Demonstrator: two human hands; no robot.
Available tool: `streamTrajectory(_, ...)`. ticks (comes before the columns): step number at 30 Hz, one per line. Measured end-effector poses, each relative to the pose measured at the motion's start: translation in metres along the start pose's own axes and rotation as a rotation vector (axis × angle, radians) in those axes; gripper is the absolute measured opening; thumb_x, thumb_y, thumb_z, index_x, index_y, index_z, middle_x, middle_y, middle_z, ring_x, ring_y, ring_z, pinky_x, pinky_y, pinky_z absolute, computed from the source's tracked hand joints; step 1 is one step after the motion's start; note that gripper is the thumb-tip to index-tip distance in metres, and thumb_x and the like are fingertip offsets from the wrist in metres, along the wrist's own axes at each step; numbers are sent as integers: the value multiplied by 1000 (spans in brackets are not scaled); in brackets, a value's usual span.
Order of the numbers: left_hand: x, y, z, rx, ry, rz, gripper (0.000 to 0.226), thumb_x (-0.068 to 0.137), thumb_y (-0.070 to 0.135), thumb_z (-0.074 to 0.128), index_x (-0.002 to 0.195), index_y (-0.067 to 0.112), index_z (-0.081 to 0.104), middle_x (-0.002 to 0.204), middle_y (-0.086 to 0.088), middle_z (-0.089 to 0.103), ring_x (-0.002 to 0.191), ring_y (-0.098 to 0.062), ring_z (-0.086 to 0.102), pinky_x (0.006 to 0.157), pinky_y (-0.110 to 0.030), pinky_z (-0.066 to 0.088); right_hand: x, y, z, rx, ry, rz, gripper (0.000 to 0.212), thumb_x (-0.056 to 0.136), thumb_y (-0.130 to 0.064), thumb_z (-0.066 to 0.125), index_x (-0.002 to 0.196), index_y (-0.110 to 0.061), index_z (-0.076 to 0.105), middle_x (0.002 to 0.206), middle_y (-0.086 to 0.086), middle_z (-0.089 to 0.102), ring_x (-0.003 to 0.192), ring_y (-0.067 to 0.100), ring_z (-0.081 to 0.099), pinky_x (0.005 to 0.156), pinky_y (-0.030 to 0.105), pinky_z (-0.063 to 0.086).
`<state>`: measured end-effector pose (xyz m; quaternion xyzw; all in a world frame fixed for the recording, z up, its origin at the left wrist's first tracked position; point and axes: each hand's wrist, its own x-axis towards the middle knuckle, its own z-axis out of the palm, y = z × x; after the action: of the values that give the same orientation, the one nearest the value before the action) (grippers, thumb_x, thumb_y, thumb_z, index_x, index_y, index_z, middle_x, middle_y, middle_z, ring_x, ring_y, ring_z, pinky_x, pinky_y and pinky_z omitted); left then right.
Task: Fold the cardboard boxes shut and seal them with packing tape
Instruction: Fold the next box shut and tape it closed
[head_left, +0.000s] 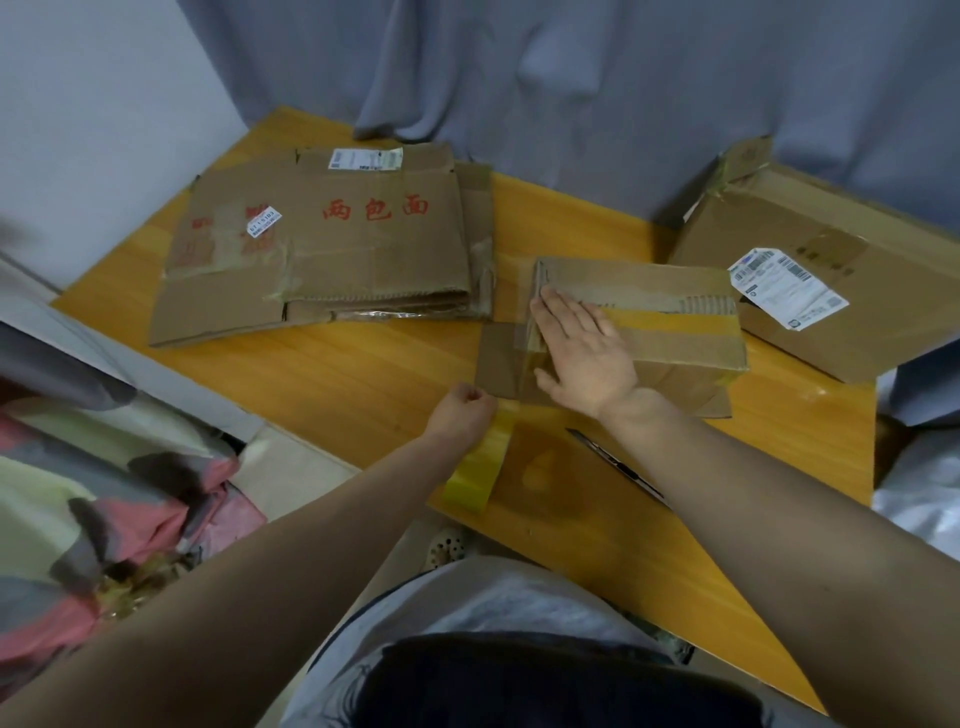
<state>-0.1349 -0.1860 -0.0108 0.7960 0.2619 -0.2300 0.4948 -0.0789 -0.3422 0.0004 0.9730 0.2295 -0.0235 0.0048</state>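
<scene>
A small cardboard box lies closed on the wooden table, with a yellowish tape strip along its top. My right hand presses flat on the box's left end, fingers straight. My left hand is curled just left of the box, pinching a roll of yellow packing tape that hangs below the fist. A strip of tape runs from the roll up toward the box's near left corner.
A stack of flattened cardboard boxes with red characters lies at the back left. A larger box with a white label sits at the right. A dark slim tool lies by my right forearm. Cloth lies left of the table.
</scene>
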Motion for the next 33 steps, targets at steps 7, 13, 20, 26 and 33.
streamTrajectory(7, -5, 4, -6, -31, 2, 11, 17, 95, 26, 45, 108, 18, 53, 87, -2, 53, 83, -20, 50, 74, -30, 41, 11, -19, 4, -140, 60, 122, 87, 74, -46, 72, 141, -4, 35, 145, 13, 38, 135, 29, 33, 111, 43, 22)
streamTrajectory(13, -4, 0, -14, -116, -18, 46, 7, 94, 21, 48, 99, 20, 52, 86, -1, 52, 76, -17, 49, 71, -30, 42, 12, -20, -1, 82, 89, 134, 81, 76, -51, 66, 140, -10, 38, 148, 11, 33, 138, 28, 26, 114, 41, 12)
streamTrajectory(20, -5, -4, -28, -248, -90, 70, 16, 88, 8, 51, 99, 19, 52, 81, -3, 53, 73, -18, 50, 60, -26, 40, -35, -55, -3, 649, 93, 124, 36, 93, -23, 47, 126, -14, 56, 121, 3, 51, 102, 18, 55, 85, 25, 41)
streamTrajectory(26, -3, -10, -41, -227, -117, 78, 18, 86, 6, 53, 94, 23, 52, 93, -7, 54, 85, -24, 52, 74, -32, 43, -13, -74, 5, 1195, -172, 611, 33, 92, -31, 60, 119, -11, 63, 117, 1, 61, 114, 19, 54, 84, 22, 39)
streamTrajectory(33, 0, -18, -54, -273, -107, 95, 23, 87, 10, 59, 97, 30, 54, 106, -12, 59, 96, -30, 58, 86, -45, 50, -9, -92, 5, 758, 33, 326, 18, 98, -26, 48, 102, -14, 61, 106, 1, 59, 97, 16, 56, 79, 30, 45)
